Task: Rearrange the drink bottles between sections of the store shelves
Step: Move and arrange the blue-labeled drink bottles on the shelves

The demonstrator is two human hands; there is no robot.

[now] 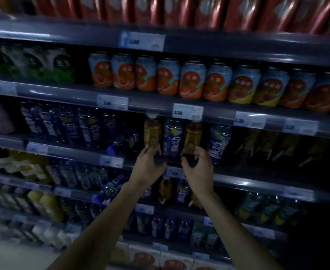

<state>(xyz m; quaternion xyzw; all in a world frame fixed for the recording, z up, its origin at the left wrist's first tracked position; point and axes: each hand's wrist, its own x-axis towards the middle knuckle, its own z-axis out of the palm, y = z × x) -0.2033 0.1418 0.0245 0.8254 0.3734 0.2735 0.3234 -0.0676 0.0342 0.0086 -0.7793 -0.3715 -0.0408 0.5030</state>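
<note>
Two amber tea bottles stand on the middle shelf with a blue-label bottle (172, 136) between them. My left hand (148, 166) grips the base of the left amber bottle (152, 133). My right hand (198, 167) grips the base of the right amber bottle (193, 136). Another blue-label bottle (219, 142) leans at the right of that one. A blue-capped bottle (122, 142) lies on its side to the left. A row of blue-label bottles (66, 125) fills the shelf's left section.
Orange drink cans (189, 80) line the shelf above, red cans (179, 10) the top one. Dark cartons (267, 147) sit at the right of the middle shelf. Lower shelves hold mixed bottles (109, 186) and cartons. Price tags (187, 110) hang on the shelf edges.
</note>
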